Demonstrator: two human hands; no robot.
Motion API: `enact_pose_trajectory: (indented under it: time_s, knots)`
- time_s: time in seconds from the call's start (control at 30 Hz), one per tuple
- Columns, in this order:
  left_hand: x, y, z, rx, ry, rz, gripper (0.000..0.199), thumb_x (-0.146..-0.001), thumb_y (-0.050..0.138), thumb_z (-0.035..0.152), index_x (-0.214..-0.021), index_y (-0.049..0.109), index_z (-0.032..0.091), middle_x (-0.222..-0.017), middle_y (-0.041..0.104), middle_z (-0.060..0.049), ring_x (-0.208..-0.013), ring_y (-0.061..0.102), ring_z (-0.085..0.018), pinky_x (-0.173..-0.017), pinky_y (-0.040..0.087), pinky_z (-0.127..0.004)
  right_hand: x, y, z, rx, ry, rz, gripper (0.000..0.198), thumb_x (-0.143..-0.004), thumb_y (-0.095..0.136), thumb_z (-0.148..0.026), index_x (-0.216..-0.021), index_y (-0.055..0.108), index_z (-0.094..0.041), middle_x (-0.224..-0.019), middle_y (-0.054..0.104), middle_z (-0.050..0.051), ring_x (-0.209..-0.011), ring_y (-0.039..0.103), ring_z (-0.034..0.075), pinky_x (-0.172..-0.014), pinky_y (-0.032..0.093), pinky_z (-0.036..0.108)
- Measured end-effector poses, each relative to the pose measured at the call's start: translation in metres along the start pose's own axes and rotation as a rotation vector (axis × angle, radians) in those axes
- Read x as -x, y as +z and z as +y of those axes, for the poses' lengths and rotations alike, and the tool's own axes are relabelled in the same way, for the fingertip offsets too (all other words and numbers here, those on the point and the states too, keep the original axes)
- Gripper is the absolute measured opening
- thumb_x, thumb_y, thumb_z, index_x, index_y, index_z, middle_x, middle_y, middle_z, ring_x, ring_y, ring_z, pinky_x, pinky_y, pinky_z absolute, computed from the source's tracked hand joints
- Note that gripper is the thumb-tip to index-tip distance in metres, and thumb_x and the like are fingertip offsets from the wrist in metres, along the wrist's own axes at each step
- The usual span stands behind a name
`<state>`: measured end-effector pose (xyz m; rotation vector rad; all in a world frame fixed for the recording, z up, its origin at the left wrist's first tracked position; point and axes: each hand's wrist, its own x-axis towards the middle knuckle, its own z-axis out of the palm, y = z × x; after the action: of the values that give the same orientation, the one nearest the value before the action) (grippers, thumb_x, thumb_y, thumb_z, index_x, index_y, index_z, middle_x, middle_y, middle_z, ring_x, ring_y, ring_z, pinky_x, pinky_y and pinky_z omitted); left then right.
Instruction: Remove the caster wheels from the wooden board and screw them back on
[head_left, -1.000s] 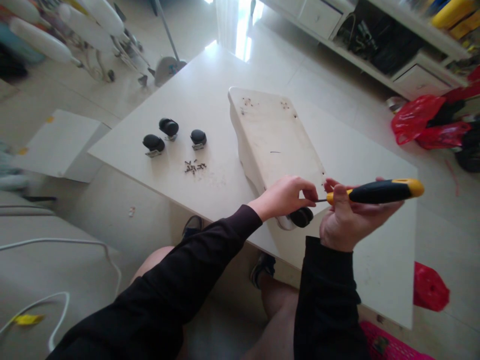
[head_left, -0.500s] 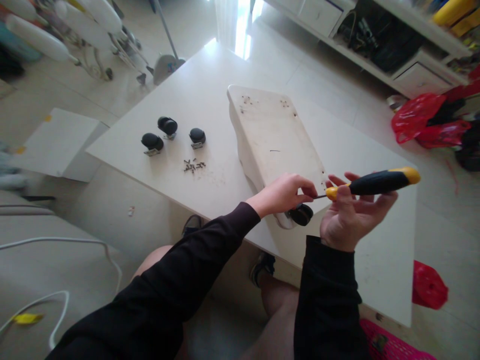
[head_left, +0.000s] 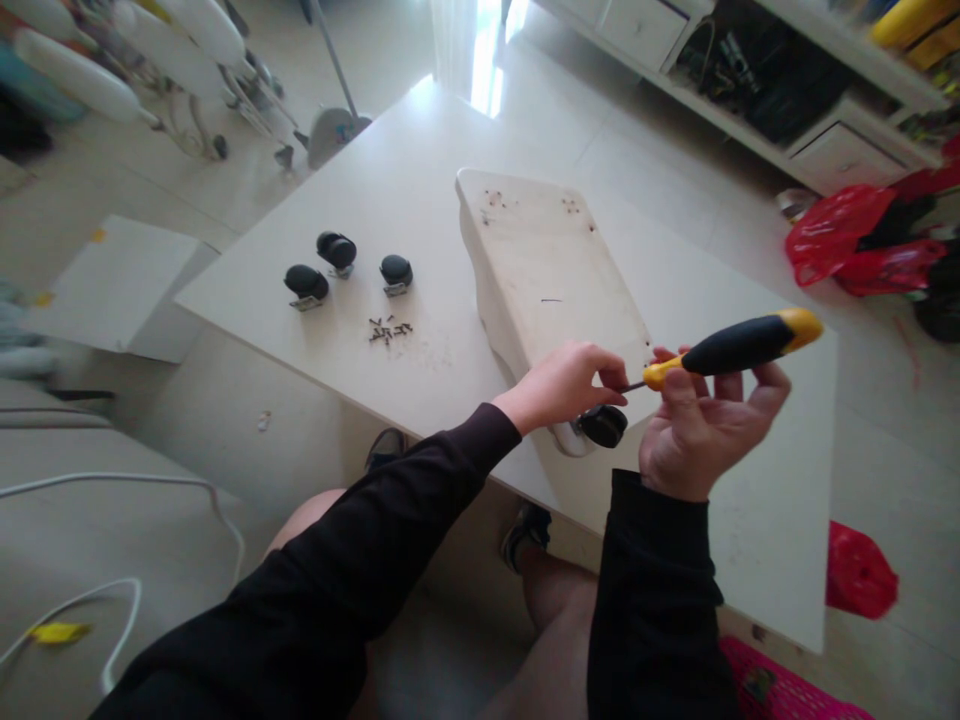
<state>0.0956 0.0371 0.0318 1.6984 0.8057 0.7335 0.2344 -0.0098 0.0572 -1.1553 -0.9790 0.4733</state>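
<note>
Here, caster [head_left: 604,426] at board [head_left: 551,262] corner, screwdriver [head_left: 739,346] handle outside

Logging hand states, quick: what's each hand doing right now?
Right hand: holding the screwdriver.
Left hand: curled at its shaft; grip can't be told.

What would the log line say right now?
right hand: holding screwdriver; left hand: at screwdriver shaft; black caster: near end of white panel; table: three casters, small screws

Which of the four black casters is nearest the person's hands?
The caster at the near end of the white panel, right beside the left hand. The other three casters sit farther off, on the table near the loose screws.
</note>
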Motion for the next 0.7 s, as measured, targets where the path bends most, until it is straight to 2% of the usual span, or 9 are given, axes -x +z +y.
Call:
enact_pose_trajectory:
  time_s: [0.1,0.2,0.27,0.4,0.47,0.6,0.7]
  knots:
    - [0.001,-0.002,-0.001,0.026,0.008,-0.005,0.015,-0.086,0.086,0.023,-0.098,0.081,0.016,-0.098,0.081,-0.005,-0.074,0.069,-0.013,-0.077,0.054,-0.028,0.001,0.001,-0.001,0.014,0.025,0.003,0.065,-0.065,0.092,-0.027,-0.117,0.053,-0.027,-0.099,0.073,-0.007,-0.075,0.079,0.017,-0.078,0.069,0.042]
    - [0.003,-0.006,0.000,0.110,-0.024,-0.111,0.017,-0.095,0.075,0.019,-0.110,0.081,0.015,-0.095,0.081,-0.005,-0.063,0.066,-0.010,-0.070,0.053,-0.027,0.002,0.003,0.000,-0.019,-0.008,0.018,0.057,-0.072,0.084,-0.025,-0.119,0.053,-0.027,-0.096,0.076,-0.006,-0.075,0.079,0.017,-0.080,0.069,0.043]
    - [0.003,-0.006,0.002,0.136,-0.054,-0.142,0.018,-0.097,0.069,0.016,-0.110,0.081,0.015,-0.090,0.081,-0.004,-0.060,0.065,-0.010,-0.068,0.053,-0.027,0.002,0.003,0.001,-0.051,-0.047,0.009,0.053,-0.075,0.079,-0.025,-0.120,0.052,-0.027,-0.094,0.078,-0.005,-0.080,0.080,0.019,-0.083,0.068,0.044]
    - [0.001,-0.001,0.002,0.069,-0.029,-0.039,0.005,-0.089,0.078,0.015,-0.094,0.080,0.016,-0.089,0.079,-0.003,-0.069,0.067,-0.012,-0.076,0.053,-0.028,0.002,0.004,0.000,-0.027,-0.061,-0.009,0.056,-0.073,0.084,-0.026,-0.118,0.051,-0.027,-0.090,0.079,-0.004,-0.081,0.079,0.019,-0.080,0.067,0.041]
    - [0.000,0.000,0.003,0.038,-0.014,-0.002,0.008,-0.084,0.084,0.019,-0.089,0.077,0.016,-0.090,0.079,-0.003,-0.074,0.067,-0.013,-0.078,0.052,-0.029,0.002,0.006,-0.001,0.006,-0.042,0.019,0.059,-0.071,0.090,-0.028,-0.115,0.050,-0.028,-0.092,0.077,-0.006,-0.075,0.078,0.018,-0.079,0.069,0.041]
    - [0.003,-0.009,0.001,0.014,0.025,-0.013,0.016,-0.083,0.081,0.015,-0.098,0.075,0.016,-0.102,0.078,-0.004,-0.080,0.067,-0.013,-0.082,0.054,-0.029,0.002,0.008,-0.001,0.008,-0.068,0.135,0.064,-0.070,0.091,-0.028,-0.117,0.048,-0.030,-0.102,0.072,-0.007,-0.071,0.077,0.016,-0.081,0.072,0.045]
    - [0.008,-0.020,-0.003,-0.103,0.000,-0.041,0.017,-0.085,0.070,0.007,-0.098,0.077,0.015,-0.105,0.079,-0.006,-0.084,0.069,-0.015,-0.087,0.055,-0.030,-0.002,0.006,0.001,-0.044,-0.120,0.202,0.065,-0.074,0.087,-0.027,-0.123,0.045,-0.034,-0.104,0.071,-0.006,-0.083,0.078,0.017,-0.085,0.071,0.045]
